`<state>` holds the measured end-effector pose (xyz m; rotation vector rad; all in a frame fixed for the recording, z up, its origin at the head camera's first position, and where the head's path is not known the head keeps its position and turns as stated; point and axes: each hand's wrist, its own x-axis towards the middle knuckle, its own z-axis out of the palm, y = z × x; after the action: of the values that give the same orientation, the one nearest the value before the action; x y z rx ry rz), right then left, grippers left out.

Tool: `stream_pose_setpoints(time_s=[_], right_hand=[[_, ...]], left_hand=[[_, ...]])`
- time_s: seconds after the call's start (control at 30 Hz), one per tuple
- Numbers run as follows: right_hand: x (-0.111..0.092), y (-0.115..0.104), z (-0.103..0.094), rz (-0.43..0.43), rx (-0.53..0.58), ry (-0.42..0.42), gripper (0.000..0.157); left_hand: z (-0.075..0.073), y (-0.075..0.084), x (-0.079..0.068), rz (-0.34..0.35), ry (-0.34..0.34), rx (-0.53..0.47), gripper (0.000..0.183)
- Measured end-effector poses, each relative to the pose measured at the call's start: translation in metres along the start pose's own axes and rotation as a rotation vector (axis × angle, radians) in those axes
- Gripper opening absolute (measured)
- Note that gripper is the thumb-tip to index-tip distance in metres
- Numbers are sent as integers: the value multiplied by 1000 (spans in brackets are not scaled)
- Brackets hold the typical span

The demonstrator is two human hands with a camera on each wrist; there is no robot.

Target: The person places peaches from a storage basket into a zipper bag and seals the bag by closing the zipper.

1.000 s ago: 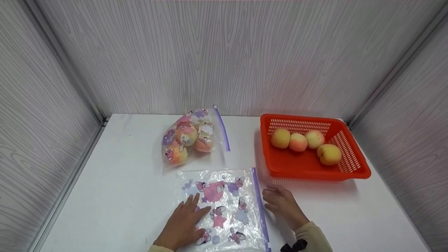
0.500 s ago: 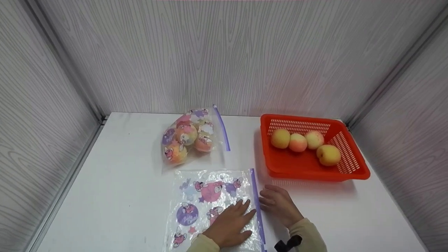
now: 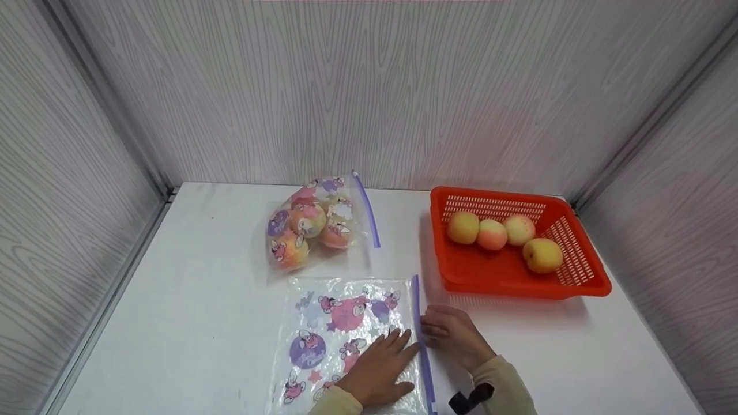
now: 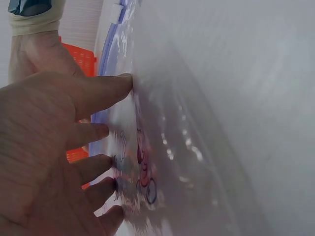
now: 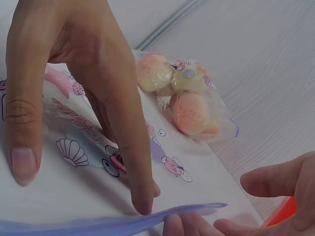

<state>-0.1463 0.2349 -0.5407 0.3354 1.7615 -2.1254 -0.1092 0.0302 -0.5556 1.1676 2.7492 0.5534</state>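
A flat clear zip bag (image 3: 308,350) with pink and purple cartoon prints lies at the front of the white table. Its purple zip strip (image 3: 416,300) runs along the right side, and a small slider (image 4: 116,14) shows near one end in the left wrist view. My left hand (image 3: 380,369) rests on the bag with fingers spread, fingertips close to the strip. From the other side, my right hand (image 3: 455,337) has its bent fingertips right at the strip. In the right wrist view its thumb (image 5: 266,182) stands apart from those fingers, with nothing gripped between them.
Behind the flat bag lies a second zip bag (image 3: 360,230) filled with several peaches (image 3: 307,221). A red plastic basket (image 3: 478,274) at the back right holds several yellow and pink fruits (image 3: 492,234). Grey wood-grain panels (image 3: 369,92) enclose the table's back and sides.
My left hand has slid right across the bag, from its left part to beside the zip strip. The right hand has shifted slightly left, up to the strip.
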Motion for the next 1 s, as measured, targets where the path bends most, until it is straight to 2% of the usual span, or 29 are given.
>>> stream_pose_setpoints(time_s=[0.1, 0.2, 0.47, 0.7, 0.9, 1.0], right_hand=[[0, 0, 0, -13, -9, -19, 48], [1, 0, 2, -15, -14, -27, 48], [-3, -1, 9, 31, 41, -87, 55], [-6, -1, 17, 3, 150, -127, 42], [-6, -1, 24, -69, 121, -147, 37], [-6, -2, 28, -89, 72, -151, 37]], left_hand=[[0, 0, 1, -26, 31, -79, 57], [0, -1, 3, -62, 78, -213, 53], [-6, -2, 11, -177, 160, -764, 56], [-10, -6, 15, -259, 319, -1169, 49], [-16, -11, 20, -374, 369, -1365, 41], [-19, -14, 21, -411, 385, -1368, 41]])
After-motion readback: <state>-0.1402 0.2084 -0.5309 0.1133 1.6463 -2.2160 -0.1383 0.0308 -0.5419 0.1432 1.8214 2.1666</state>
